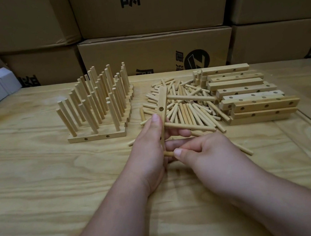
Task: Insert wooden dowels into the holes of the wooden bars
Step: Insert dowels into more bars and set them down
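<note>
My left hand point(149, 149) grips a wooden bar point(163, 104) that stands on end, its upper hole facing me. Two dowels stick out of the bar to the right: one point(188, 128) at mid height and one higher up point(190, 97). My right hand point(202, 154) pinches another dowel point(168, 154) between thumb and fingers, its left tip right at the bar's lower end. Whether that tip sits in a hole is hidden by my left fingers.
Finished bars with upright dowels point(98, 104) stand in rows at the left. A heap of loose dowels point(181, 106) lies in the middle, and a stack of empty bars point(248, 94) at the right. Cardboard boxes point(156, 51) wall off the table's far edge.
</note>
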Tool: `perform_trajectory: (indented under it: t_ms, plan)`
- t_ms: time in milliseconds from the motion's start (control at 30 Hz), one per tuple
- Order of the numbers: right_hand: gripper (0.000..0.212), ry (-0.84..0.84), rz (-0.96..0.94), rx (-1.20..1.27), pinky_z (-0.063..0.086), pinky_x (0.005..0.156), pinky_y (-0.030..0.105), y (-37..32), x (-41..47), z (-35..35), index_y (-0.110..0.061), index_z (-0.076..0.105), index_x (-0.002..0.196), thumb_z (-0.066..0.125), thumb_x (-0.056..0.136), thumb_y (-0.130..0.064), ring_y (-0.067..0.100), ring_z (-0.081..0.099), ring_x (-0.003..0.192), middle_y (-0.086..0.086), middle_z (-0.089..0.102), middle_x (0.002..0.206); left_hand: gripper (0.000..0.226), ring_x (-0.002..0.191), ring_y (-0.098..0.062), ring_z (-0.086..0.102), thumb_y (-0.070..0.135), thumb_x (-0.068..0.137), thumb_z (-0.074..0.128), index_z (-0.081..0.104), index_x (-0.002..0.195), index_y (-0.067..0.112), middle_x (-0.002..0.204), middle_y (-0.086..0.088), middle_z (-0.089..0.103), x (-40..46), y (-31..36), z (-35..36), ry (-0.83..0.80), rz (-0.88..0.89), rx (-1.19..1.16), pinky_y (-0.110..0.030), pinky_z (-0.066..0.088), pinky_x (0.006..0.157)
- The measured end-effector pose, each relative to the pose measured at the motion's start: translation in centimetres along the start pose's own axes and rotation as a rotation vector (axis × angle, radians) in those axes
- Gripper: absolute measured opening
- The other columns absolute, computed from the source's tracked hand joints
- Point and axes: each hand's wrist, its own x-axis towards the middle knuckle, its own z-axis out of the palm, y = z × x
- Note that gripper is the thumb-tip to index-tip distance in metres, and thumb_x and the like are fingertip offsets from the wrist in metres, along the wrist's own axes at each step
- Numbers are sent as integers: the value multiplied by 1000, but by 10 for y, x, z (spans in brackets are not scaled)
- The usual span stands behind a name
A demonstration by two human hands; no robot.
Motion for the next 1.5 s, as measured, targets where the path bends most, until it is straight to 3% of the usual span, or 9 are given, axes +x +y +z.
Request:
perform_trajectory:
  t_ms: [133,200,333,600,767,1033,1300,1433,1500]
  plan:
    - [21,-14,111,103,36,41,7,1,-2,-2,-19,79,81,66,95,-27,-8,54,43,-25,59,48,56,70,-23,75,46,108,30,75,76,36,84,-12,76,0,1,0,-33,-10,-16,-30,57,52]
    - [19,-27,24,-52,52,62,18,0,-2,-5,-29,80,87,64,94,-35,-7,64,68,-24,71,73,57,70,-23,75,47,108,29,76,77,36,85,-13,77,1,1,-1,-37,-17,-31,-30,57,54]
    - [22,-63,-187,-405,53,91,29,-8,-2,-19,-32,75,101,55,97,-40,-7,62,104,-31,70,105,49,71,-25,75,49,107,30,69,101,20,89,-17,77,4,-2,-3,-35,-30,-62,-31,57,54]
    - [30,-72,-364,-865,55,81,32,-26,-9,-32,-51,65,118,45,96,-51,2,59,113,-26,66,116,52,67,-24,74,50,107,27,67,108,17,92,-21,77,3,-2,-2,-73,-47,-89,-25,52,48]
    - [30,-135,-336,-731,51,94,35,-19,-5,-24,-43,66,122,46,99,-44,8,60,118,-19,68,121,51,69,-24,75,51,107,25,62,114,16,94,-20,77,2,0,-3,-96,-72,-113,-25,54,50]
    - [22,-82,-267,-397,40,103,12,-10,-4,-15,-30,78,107,58,99,-28,-16,50,120,-28,69,114,54,65,-25,74,53,107,21,48,125,9,92,-22,77,-1,2,-3,-96,-60,-115,-25,53,48]
    - [33,-110,-3,-11,42,81,6,-15,-3,-9,-15,77,69,60,98,-14,-19,59,98,-29,72,101,46,65,-26,73,55,105,27,54,108,19,89,-20,77,-2,-4,-1,-50,45,-6,-27,47,42]
    - [34,-89,141,49,32,41,3,-16,-6,-11,-8,71,70,58,99,-17,-12,52,40,-28,53,41,48,66,-27,74,59,98,31,51,112,17,87,-19,76,-4,-5,-1,-49,86,5,-27,47,42]
    - [32,-93,215,146,27,33,6,-18,-8,-11,-5,69,72,56,100,-16,-4,45,30,-22,46,35,51,68,-27,74,59,99,31,50,113,14,87,-19,76,-4,-6,-1,-48,98,10,-28,47,43]
